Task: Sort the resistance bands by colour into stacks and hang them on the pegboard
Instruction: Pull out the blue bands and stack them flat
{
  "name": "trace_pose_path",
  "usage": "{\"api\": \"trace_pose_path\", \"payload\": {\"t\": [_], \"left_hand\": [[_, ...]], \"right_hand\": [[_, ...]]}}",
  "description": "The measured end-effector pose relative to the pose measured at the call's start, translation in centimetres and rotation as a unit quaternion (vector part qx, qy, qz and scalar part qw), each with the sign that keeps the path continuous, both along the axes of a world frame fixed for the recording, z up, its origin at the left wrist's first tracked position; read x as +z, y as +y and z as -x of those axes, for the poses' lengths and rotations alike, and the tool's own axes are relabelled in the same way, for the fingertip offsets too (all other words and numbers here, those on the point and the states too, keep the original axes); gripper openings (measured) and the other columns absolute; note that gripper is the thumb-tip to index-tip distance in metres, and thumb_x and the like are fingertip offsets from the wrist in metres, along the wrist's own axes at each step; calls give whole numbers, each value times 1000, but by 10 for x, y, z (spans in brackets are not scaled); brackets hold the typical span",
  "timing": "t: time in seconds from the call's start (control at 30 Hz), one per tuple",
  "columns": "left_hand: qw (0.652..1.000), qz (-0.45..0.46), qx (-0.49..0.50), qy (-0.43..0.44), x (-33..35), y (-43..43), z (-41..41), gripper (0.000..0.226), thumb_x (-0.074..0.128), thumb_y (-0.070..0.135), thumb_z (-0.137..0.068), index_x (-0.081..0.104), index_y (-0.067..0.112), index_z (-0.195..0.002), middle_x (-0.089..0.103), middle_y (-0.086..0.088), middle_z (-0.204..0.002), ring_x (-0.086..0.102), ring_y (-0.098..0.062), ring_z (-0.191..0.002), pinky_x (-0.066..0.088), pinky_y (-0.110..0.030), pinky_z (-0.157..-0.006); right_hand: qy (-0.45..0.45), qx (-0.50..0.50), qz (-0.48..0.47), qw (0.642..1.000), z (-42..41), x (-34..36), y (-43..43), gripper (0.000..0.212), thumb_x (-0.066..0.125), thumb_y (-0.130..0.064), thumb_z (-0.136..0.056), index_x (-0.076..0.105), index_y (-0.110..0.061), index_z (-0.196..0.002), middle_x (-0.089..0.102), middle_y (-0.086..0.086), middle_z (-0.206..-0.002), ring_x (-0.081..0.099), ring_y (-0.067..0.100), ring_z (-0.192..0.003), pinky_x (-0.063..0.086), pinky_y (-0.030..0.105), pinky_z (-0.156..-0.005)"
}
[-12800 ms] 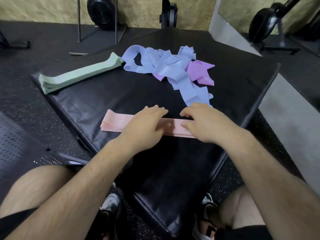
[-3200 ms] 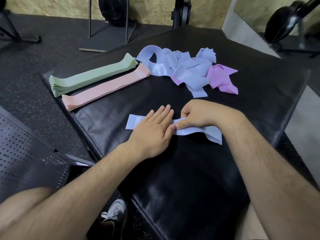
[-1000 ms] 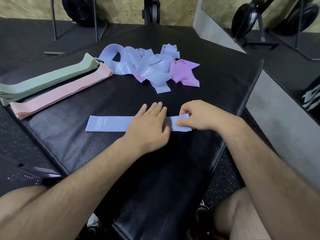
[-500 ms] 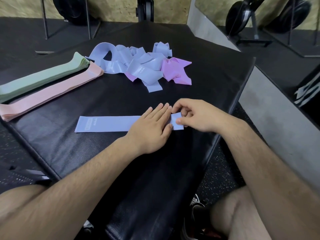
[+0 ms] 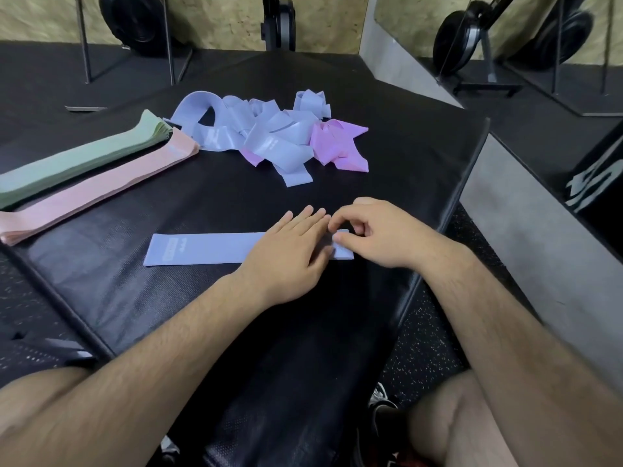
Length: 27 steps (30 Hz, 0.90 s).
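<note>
Blue band [image 5: 209, 248]: one periwinkle loop is lying pressed flat and straight across the near middle of the black mat [image 5: 236, 332]. Its surface is looking smooth and matte, and a small pale printed mark [image 5: 172, 249] is showing near its left end.
Left hand [image 5: 290, 251]: it is resting palm-down on the right part of the band, fingers straight and close together, pressing the band against the mat.
Right hand [image 5: 377, 237]: its fingers are curling over the band's right end, thumb and fingertips pinching that end close to the mat's right edge.
Green stack [image 5: 84, 160]: pale green bands are lying layered in a neat pile, running diagonally along the far left of the mat.
Pink stack [image 5: 101, 190]: salmon-pink bands are lying parallel to the green pile on its near side, the two piles touching along their length.
Loose blue bands [image 5: 256, 129]: these are sitting in a tangled heap at the far middle of the mat, loops twisting over one another, with the heap's left end touching the pink pile's far end.
Purple bands [image 5: 333, 143]: lilac bands are lying crumpled in the right part of that heap, partly under the blue loops.
</note>
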State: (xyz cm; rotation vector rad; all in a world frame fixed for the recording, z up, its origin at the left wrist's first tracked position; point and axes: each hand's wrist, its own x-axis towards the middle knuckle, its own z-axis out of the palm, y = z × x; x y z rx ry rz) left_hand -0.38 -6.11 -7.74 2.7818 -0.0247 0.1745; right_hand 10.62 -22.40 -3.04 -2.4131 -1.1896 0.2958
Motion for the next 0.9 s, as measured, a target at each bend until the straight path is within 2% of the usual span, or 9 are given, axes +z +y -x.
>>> {"api": "trace_pose_path", "payload": {"t": [0.13, 0.23, 0.4, 0.5, 0.6, 0.67, 0.73, 0.83, 0.9], "left_hand": [[997, 32, 35, -56, 12, 13, -3, 46, 34, 37, -104, 41, 20, -147, 37, 6, -158, 22, -12, -150, 11, -32, -124], [993, 56, 57, -89, 20, 31, -7, 33, 41, 28, -102, 52, 20, -132, 55, 6, -136, 41, -15, -135, 18, -29, -116], [990, 79, 83, -88, 17, 59, -14, 28, 42, 20, -100, 54, 18, -125, 58, 7, -122, 47, -16, -124, 27, -39, -117], [988, 89, 93, -90, 16, 71, -19, 18, 43, 19, -99, 53, 17, -114, 55, 8, -105, 51, -16, -107, 32, -39, -111], [985, 89, 103, -101, 15, 79, -25, 22, 46, 20, -100, 53, 15, -120, 56, 5, -112, 50, -17, -108, 29, -34, -110], [984, 88, 110, -106, 15, 83, -28, 29, 48, 21, -100, 52, 14, -128, 57, 5, -123, 50, -17, -115, 25, -30, -111], [983, 92, 119, -108, 16, 85, -31, 31, 49, 21, -100, 52, 13, -130, 57, 3, -125, 51, -17, -115, 21, -22, -106], [982, 96, 128, -104, 16, 87, -31, 37, 50, 22, -100, 51, 13, -135, 57, 2, -131, 50, -16, -120, 20, -25, -113], [982, 92, 132, -102, 15, 89, -29, 40, 50, 24, -100, 50, 14, -138, 56, 3, -135, 49, -17, -126, 21, -32, -119]], "right_hand": [[-29, -2, -42, 999, 1, 5, 20, 11, 62, -35, -96, 66, -38, -105, 48, -8, -86, 50, 7, -71, 52, 34, -75], [-24, -8, -67, 997, 1, 6, 43, 18, 58, -31, -98, 65, -35, -114, 48, -10, -90, 52, 6, -73, 50, 30, -77], [-4, 0, -63, 998, 0, 0, 82, 25, 51, -22, -100, 64, -32, -119, 43, -15, -94, 50, 3, -73, 46, 28, -78], [-8, -11, -63, 998, -1, -6, 98, 27, 50, -21, -100, 63, -31, -121, 46, -5, -110, 51, 11, -95, 50, 37, -89], [-39, -50, -56, 996, -9, -11, 112, 27, 52, -21, -98, 65, -29, -120, 35, 2, -145, 30, 21, -134, 45, 41, -103], [-37, -79, -45, 995, -17, -12, 120, 27, 53, -23, -99, 67, -31, -120, 16, 2, -162, 11, 21, -147, 38, 37, -109], [15, -99, -39, 994, -24, -11, 125, 28, 53, -25, -100, 66, -33, -123, 6, 0, -167, 0, 17, -151, 31, 34, -112], [43, -106, -48, 992, -31, -15, 129, 28, 54, -24, -100, 67, -29, -125, 24, 1, -160, 11, 16, -147, 29, 29, -110], [21, -101, -66, 992, -33, -18, 129, 26, 55, -22, -100, 68, -22, -122, 41, -1, -140, 28, 17, -134, 33, 25, -105]]}}
